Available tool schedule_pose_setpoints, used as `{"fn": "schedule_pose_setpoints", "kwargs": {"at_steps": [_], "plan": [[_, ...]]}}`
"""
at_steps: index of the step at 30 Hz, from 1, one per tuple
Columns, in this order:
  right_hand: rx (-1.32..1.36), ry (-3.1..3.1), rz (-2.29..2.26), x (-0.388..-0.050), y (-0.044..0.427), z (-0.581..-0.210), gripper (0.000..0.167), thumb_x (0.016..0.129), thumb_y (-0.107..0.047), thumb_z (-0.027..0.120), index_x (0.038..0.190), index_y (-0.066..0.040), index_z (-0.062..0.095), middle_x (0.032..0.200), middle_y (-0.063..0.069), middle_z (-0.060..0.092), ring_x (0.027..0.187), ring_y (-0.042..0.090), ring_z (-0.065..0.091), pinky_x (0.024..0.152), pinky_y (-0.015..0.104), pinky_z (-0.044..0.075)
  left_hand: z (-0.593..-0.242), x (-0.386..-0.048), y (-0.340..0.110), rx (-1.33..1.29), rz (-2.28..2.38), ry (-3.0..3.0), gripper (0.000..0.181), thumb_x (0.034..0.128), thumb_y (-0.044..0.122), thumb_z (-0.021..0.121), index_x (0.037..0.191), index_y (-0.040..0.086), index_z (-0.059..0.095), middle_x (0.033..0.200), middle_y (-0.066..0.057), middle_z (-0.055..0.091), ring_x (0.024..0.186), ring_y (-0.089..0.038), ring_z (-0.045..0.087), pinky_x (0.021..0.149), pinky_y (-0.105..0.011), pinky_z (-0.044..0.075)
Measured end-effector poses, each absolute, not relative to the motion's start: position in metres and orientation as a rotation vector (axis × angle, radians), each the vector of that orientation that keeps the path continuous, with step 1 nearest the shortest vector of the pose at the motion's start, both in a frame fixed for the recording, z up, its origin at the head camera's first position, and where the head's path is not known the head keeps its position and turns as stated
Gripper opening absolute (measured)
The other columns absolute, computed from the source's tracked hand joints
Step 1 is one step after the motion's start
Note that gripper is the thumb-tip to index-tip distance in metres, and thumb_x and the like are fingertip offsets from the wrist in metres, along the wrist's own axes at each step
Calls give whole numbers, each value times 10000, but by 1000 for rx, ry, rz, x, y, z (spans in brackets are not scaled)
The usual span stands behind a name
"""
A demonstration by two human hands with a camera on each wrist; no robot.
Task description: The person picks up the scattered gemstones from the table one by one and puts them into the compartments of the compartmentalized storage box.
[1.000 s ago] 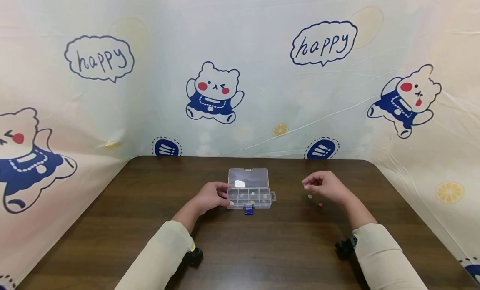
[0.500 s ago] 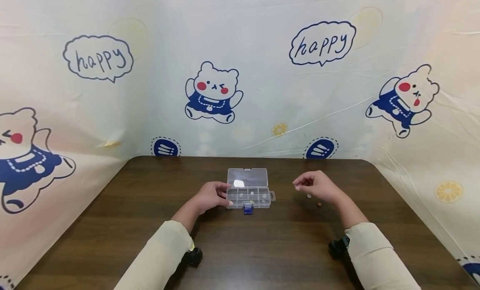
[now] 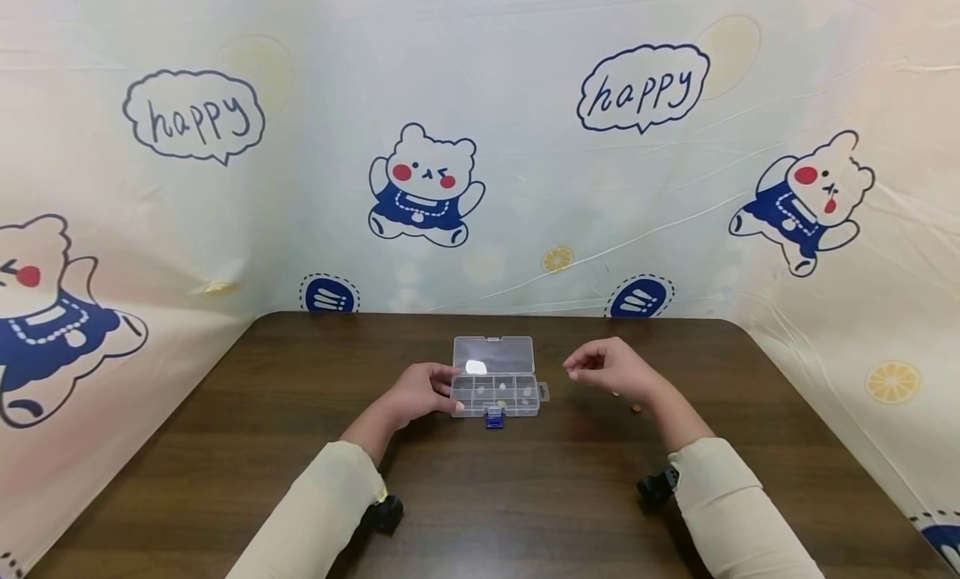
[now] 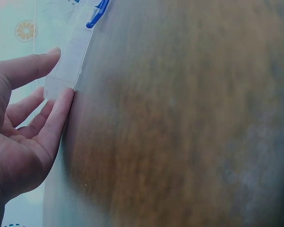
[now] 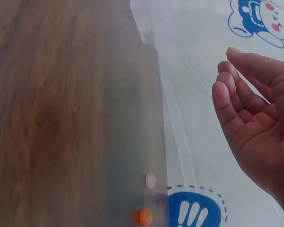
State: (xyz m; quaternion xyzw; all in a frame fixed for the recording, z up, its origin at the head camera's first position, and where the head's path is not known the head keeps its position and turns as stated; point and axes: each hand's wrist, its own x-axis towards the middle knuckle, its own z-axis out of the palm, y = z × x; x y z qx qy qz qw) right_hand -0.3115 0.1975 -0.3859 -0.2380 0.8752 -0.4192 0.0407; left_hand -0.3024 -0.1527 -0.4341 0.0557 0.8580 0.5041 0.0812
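A clear plastic compartment box lies on the table with its lid raised at the back. Its front latch is blue, and several small pale pieces sit inside. My left hand holds the box's left end, thumb at the front and fingers behind. To the right of the box, my right hand is above the table, thumb and fingertips together on what looks like a small pale pill, mostly hidden. In the right wrist view, a pale pill and an orange pill lie on the table.
The dark wooden table reaches back to a printed cloth with bears on it. A hanging tab sticks out from the box's right side. Black wrist cameras sit at both cuffs.
My right hand has moved left, away from the loose pills and nearer the box. The left hand keeps its hold on the box, which has not visibly moved.
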Motion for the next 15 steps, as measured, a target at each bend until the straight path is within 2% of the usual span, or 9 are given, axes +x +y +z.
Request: {"fn": "schedule_pose_setpoints", "kwargs": {"at_steps": [8, 15], "plan": [[-756, 2668, -1289, -314, 184, -383, 114, 872, -100, 738, 985, -109, 750, 905, 7, 703, 774, 216, 582, 702, 315, 536, -435, -302, -152, 161, 1506, 2557, 609, 714, 60, 864, 1279, 109, 640, 1063, -72, 613, 938, -230, 571, 780, -305, 544], [-812, 2678, -1277, -315, 173, -381, 102, 874, -100, 736, 975, -103, 754, 892, 4, 704, 756, 207, 567, 675, 321, 525, -434, -303, -152, 161, 1509, 2561, 603, 719, 63, 861, 1278, 110, 638, 1063, -66, 617, 938, -229, 573, 788, -310, 546]]}}
